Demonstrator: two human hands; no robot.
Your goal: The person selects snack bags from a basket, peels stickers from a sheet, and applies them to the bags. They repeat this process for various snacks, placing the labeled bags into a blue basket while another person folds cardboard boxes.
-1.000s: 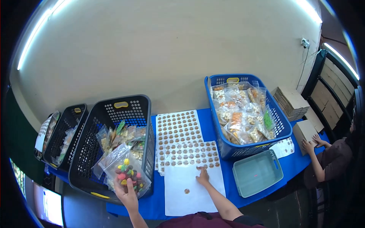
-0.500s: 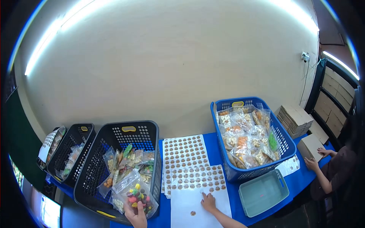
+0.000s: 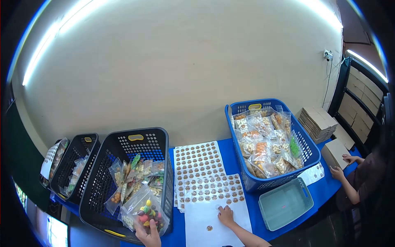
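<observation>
My left hand [image 3: 149,235] grips a clear bag of colourful candies [image 3: 149,212] over the front of the black basket [image 3: 142,137], which holds more filled bags. The thumb lies on the bag's front. My right hand [image 3: 225,215] rests on a sticker sheet [image 3: 197,230], its fingertips together at the edge of the blank area, near a small pale spot. Whether a sticker is under them is too small to tell. One round brown sticker [image 3: 209,228] sits alone lower on that sheet. Further sheets with rows of round stickers [image 3: 198,160] lie behind it.
A blue basket [image 3: 242,175] full of snack bags stands right of the sheets, with a green tray [image 3: 284,206] before it. Smaller dark baskets [image 3: 76,164] are at left. At right, a co-worker's hands [image 3: 343,166] hold a cardboard box [image 3: 335,154] near stacked cardboard [image 3: 317,123].
The camera view has shifted slightly. My left hand still grips the candy bag, and my right hand remains at the sheet with little visible movement.
</observation>
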